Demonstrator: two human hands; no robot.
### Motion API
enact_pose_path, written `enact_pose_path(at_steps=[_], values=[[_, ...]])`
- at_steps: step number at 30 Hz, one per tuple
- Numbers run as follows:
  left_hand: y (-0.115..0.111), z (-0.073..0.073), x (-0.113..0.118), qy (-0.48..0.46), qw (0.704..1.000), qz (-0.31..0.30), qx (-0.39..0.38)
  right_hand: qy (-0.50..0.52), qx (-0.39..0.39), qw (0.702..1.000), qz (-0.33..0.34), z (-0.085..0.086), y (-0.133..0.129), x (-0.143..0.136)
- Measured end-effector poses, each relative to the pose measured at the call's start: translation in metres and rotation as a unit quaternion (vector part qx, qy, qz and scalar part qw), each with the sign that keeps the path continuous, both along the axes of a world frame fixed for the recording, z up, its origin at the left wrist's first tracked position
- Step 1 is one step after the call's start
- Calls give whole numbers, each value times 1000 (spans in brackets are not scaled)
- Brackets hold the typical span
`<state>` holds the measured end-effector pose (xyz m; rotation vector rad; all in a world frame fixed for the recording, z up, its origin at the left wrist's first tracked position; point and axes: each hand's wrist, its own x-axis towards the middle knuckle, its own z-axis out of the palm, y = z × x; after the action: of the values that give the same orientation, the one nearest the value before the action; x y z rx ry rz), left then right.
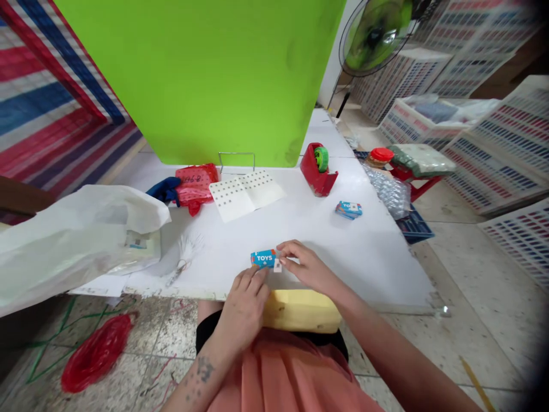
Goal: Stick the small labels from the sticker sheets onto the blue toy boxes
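A small blue card printed "TOYS" lies on the white table near its front edge. My left hand presses its fingertips on the card's lower edge, holding it against the table. At the card's right end, my right hand pinches a small white sticker with a dark square on it, between thumb and fingers. Farther right is a small pile of similar blue cards. A white sheet with rows of small dark squares lies behind the hands.
A red tape dispenser stands at the back right, before a green panel. Left are a red plastic packet, a blue cloth, thin white ties and a large white bag. Yellow material lies on my lap.
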<state>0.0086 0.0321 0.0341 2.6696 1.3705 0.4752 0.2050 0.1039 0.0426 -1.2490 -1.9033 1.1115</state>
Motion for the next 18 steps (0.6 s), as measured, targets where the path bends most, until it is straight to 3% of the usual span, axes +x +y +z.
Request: enact_pose_path(at_steps=[6, 11, 18], values=[[-2, -9, 3, -1, 999, -16, 31, -75, -47, 996, 5, -3, 22, -14], [-4, -9, 4, 8, 999, -14, 31, -95, -76, 992, 18, -12, 31, -20], [-3, -13, 3, 14, 999, -10, 42, -94, -89, 991, 17, -12, 36, -20]])
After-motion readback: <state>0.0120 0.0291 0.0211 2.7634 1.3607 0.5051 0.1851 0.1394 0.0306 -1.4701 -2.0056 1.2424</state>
